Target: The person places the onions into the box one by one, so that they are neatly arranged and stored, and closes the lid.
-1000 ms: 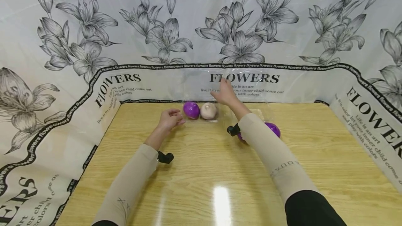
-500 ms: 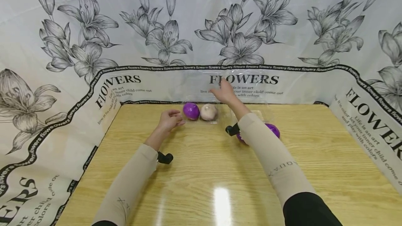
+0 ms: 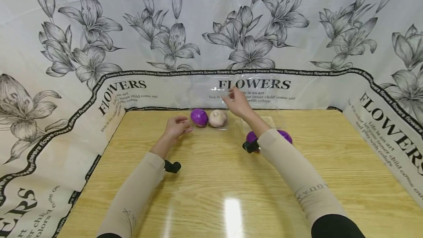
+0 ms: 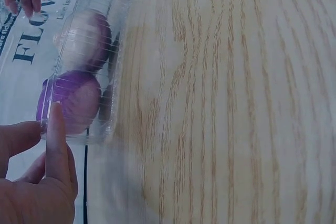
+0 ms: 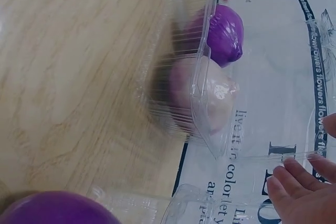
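A clear plastic clamshell container (image 5: pixel 163 87) stands at the table's back edge. Inside are a glossy purple round vegetable (image 3: pixel 199 117) and a pale, purple-tinged bulb (image 3: pixel 217 118), side by side. My left hand (image 3: pixel 175 127) pinches the container's left end between thumb and index finger (image 4: pixel 56 121). Its raised clear lid (image 5: pixel 275 93) leans back near the printed cloth. My right hand (image 3: pixel 239 104) is at the right edge of that lid, fingertips (image 5: pixel 286 161) right at the edge, thumb apart from the fingers. The lid is nearly invisible in the head view.
Another clear container (image 5: pixel 176 205) stands to the right, partly behind my right forearm. Two more purple round vegetables show around the right sleeve, one on its left (image 3: pixel 252 136) and one on its right (image 3: pixel 285 137). White flower-printed cloth (image 3: pixel 178 91) walls the wooden table's (image 3: pixel 205 179) back and sides.
My right hand has drawn slightly back and its fingers have loosened and spread from the raised lid edge. The left hand keeps its pinch; the container and its contents stay put.
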The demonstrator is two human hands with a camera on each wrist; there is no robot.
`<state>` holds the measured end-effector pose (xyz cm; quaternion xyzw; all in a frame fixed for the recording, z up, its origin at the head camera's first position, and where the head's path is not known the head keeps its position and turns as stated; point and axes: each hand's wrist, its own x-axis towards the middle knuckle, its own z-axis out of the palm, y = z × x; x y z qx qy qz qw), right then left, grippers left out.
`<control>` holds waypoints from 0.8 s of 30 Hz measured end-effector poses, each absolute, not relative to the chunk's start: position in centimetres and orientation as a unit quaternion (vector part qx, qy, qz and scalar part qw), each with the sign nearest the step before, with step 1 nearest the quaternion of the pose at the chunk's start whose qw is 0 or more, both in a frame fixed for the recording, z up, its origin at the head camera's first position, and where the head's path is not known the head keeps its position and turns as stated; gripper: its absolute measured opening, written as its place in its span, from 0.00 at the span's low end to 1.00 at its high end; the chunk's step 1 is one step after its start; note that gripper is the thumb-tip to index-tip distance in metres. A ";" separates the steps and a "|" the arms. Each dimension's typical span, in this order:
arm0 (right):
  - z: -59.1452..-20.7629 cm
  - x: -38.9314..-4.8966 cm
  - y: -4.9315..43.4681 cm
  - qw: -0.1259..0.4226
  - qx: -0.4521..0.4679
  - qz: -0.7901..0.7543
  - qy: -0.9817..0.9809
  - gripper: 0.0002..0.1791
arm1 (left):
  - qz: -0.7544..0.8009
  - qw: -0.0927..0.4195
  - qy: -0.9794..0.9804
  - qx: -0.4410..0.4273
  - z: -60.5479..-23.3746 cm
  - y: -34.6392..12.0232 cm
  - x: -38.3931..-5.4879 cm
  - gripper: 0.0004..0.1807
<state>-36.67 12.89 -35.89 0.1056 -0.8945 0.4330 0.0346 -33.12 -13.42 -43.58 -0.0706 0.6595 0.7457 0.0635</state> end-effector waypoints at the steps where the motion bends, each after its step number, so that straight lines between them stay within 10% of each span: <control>1: -35.9 -36.4 13.0 0.037 0.107 0.432 -0.894 0.30 | 0.745 0.064 0.660 -0.071 -43.6 -13.4 -33.2 0.25; 24: -37.4 -31.4 15.0 -0.004 0.136 0.406 -0.903 0.17 | 0.739 0.072 0.666 -0.070 -43.7 -13.4 -33.0 0.25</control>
